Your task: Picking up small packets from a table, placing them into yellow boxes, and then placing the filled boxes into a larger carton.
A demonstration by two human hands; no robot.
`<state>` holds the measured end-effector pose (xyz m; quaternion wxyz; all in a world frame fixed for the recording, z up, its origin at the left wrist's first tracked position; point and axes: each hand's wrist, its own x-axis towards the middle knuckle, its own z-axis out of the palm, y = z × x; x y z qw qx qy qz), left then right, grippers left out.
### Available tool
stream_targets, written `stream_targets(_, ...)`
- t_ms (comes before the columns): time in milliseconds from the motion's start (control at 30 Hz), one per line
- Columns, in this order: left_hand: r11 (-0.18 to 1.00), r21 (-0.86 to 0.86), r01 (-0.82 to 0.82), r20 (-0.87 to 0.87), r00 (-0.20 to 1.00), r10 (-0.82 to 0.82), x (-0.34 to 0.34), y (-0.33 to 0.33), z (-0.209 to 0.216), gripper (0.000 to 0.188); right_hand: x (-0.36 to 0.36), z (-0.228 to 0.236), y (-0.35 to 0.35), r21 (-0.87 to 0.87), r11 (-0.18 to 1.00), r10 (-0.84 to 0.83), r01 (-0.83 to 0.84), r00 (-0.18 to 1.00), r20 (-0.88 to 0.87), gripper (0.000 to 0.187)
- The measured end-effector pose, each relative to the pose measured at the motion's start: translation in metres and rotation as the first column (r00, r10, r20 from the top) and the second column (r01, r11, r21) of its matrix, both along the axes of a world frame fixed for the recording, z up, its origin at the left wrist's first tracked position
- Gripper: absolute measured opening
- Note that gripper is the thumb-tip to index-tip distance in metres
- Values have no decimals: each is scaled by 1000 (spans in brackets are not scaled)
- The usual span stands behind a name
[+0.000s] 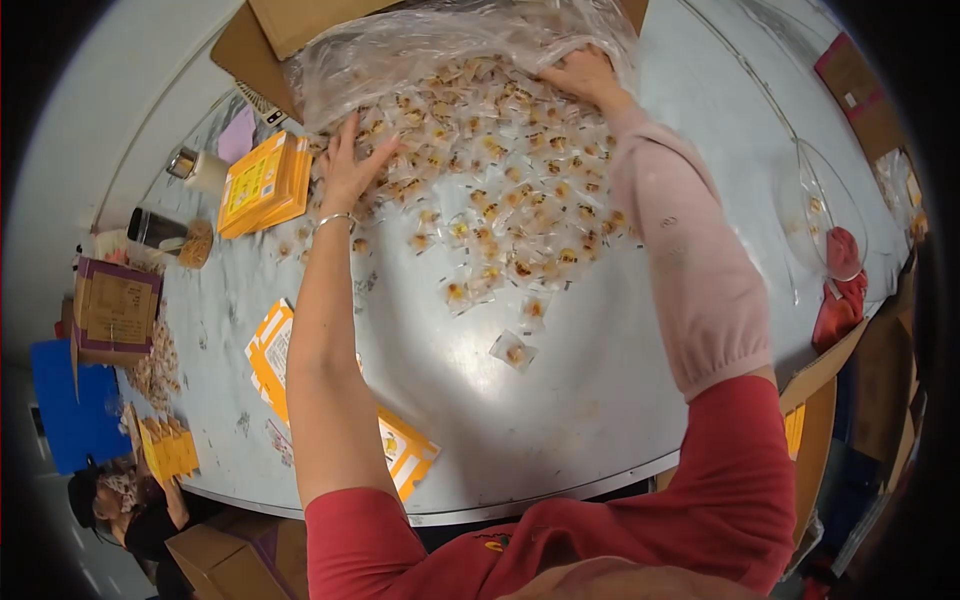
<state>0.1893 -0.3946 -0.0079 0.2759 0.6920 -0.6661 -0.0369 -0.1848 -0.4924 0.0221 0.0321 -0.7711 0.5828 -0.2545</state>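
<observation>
A wide heap of small clear packets [515, 205] with brown and yellow contents spreads over the grey table [560, 420]. At its far side lies a crumpled clear plastic bag [400, 50], its mouth toward me, by a cardboard box [245, 60]. My left hand [350, 178] rests at the left edge of the heap, fingers spread, thumb apart, holding nothing. At the far right of the heap, my right hand [583, 76] is closed on the rim of the plastic bag; its fingertips are partly hidden in the folds. Several single packets [514, 351] lie nearer to me.
Stacked yellow cartons [265, 185] stand left of my left hand, beside jars [200, 170]. Flat yellow cartons [270, 350] lie under my left forearm. A clear round lid or bowl [815, 215] and red cloth [842, 305] are at right. Another person [125, 500] works at lower left.
</observation>
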Motion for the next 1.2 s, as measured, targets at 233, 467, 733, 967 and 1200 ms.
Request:
stream_targets(233, 978, 208, -14, -76, 997, 31, -52, 39, -6, 74, 62, -4, 64, 256, 967, 38, -5, 991, -125, 72)
stream_targets(467, 954, 275, -120, 45, 993, 112, -116, 94, -12, 68, 32, -22, 138, 40, 997, 70, -71, 997, 25, 60)
stream_targets(733, 843, 362, 398, -217, 915, -339, -70, 164, 97, 51, -56, 36, 272, 186, 876, 271, -445, 774, 573, 40)
stream_targets(967, 812, 426, 400, -14, 900, -436, -38, 317, 80, 55, 60, -41, 386, -48, 967, 249, -250, 968, -17, 52)
stream_targets(1200, 933, 342, 113, 425, 867, -261, -34, 430, 30, 60, 82, -29, 433, 92, 948, 318, -306, 929, -191, 55)
